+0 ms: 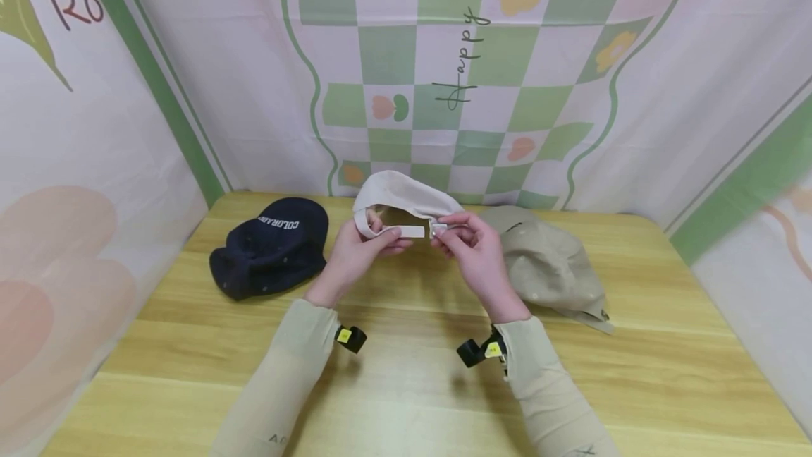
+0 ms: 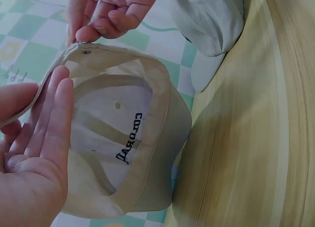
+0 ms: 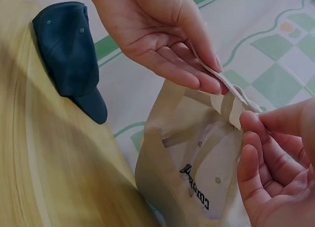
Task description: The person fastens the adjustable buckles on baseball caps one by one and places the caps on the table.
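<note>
Both hands hold up an off-white baseball cap (image 1: pixel 406 189) above the table, its back opening toward me. My left hand (image 1: pixel 352 252) pinches the closure strap (image 1: pixel 411 231) between thumb and fingers, the other fingers lying nearly straight behind it. At the other side of the opening, my right hand (image 1: pixel 478 252) pinches the strap's fastener (image 1: pixel 436 227) with thumb and fingertips. Dark lettering shows inside the cap (image 2: pixel 123 99) in the left wrist view. In the right wrist view, the strap (image 3: pixel 229 84) runs from the left hand (image 3: pixel 162 40) to the right fingertips (image 3: pixel 258 123).
A navy cap (image 1: pixel 273 245) with white lettering lies on the wooden table (image 1: pixel 406 372) at left. To the right, partly behind my right hand, lies a beige cap (image 1: pixel 552 266). A patterned curtain (image 1: pixel 438 55) hangs behind the table.
</note>
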The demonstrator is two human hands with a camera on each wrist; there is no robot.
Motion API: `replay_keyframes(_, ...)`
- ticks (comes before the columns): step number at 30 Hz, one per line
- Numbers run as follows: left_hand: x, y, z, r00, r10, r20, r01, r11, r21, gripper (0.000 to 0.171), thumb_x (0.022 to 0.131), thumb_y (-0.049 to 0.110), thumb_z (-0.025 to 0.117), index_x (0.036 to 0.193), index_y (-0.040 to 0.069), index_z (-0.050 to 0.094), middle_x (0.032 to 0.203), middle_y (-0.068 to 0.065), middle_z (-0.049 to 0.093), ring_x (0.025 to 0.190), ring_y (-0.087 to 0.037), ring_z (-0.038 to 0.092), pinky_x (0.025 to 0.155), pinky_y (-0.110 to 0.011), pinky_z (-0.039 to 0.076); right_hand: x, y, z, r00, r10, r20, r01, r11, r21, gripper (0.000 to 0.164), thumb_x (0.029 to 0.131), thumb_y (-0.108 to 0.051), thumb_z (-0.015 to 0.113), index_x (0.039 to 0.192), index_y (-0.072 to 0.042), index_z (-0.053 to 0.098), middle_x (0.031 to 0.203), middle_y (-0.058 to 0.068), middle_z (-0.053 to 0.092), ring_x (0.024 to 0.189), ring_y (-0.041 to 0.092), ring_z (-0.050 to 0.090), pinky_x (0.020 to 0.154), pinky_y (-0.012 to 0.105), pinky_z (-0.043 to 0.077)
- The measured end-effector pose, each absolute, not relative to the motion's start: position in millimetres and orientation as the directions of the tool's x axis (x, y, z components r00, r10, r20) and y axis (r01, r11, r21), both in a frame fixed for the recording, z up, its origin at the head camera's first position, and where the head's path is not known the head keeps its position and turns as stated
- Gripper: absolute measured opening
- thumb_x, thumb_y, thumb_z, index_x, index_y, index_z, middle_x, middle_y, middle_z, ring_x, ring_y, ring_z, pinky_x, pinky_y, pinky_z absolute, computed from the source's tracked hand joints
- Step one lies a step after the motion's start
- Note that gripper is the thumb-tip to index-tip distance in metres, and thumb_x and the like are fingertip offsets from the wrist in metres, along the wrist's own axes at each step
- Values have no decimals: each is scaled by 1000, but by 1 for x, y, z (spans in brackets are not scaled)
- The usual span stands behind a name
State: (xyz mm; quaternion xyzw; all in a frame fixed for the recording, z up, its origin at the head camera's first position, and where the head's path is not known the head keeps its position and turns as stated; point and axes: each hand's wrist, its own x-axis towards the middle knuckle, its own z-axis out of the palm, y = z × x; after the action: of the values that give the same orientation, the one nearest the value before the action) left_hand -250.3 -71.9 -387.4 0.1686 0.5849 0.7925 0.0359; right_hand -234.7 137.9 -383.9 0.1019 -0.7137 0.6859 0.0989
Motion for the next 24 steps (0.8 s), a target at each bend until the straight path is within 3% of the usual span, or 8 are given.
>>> replay_keyframes(11,-249,-68,-384,-943,206,261,186,-322,928,42,90,-13,69,81,7,33,96,-20,72,89,-26,74,84,-44,59,-231,136,-381,-951,-63,304,-296,-118,-948,16,97,0,68,112,4,62,86,12,74,73,18,70,66,29,58)
replay_keyframes(18,-247,-66,-380,-951,164,263,196,-336,921,44,88,-14,71,80,7,33,93,-17,73,88,-23,74,83,-44,59,-231,136,-382,-940,-91,329,-318,-118,-941,16,98,-1,68,111,4,62,87,12,75,74,20,70,67,30,58)
replay_keyframes(24,-247,-63,-380,-949,126,289,246,-279,928,49,83,-11,78,80,11,35,92,-16,74,83,-20,73,76,-36,61,-230,134,-383,-934,-96,344,-335,-101,-937,18,97,0,68,112,7,61,86,13,74,73,21,70,66,30,58)
